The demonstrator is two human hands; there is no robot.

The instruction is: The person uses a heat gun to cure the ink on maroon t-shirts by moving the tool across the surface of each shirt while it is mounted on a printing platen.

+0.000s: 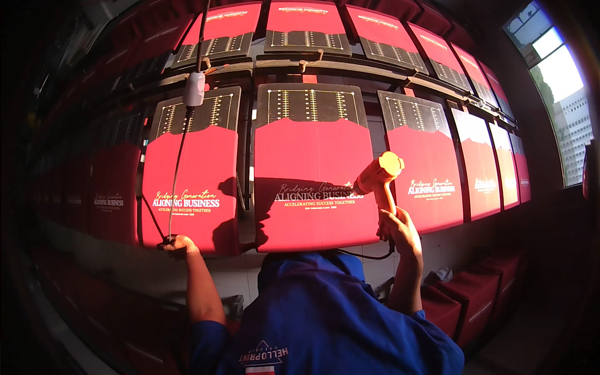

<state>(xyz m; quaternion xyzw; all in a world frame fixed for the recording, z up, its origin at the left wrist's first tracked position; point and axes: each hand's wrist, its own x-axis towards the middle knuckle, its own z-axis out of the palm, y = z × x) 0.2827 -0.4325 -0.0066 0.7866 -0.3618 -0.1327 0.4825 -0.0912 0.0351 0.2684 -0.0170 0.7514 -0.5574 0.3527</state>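
Rows of red panels hang on a rack (350,65), each with a dark strip of gold marks at its top. The middle red panel (309,181) hangs right in front of the person. It looks flat, stiff and light. The left hand (178,244) pinches the bottom edge of the next red panel (190,175), by a thin cord. The right hand (397,230) wraps tight around the handle of an orange heat gun (380,178). It looks hard and easy to hold there.
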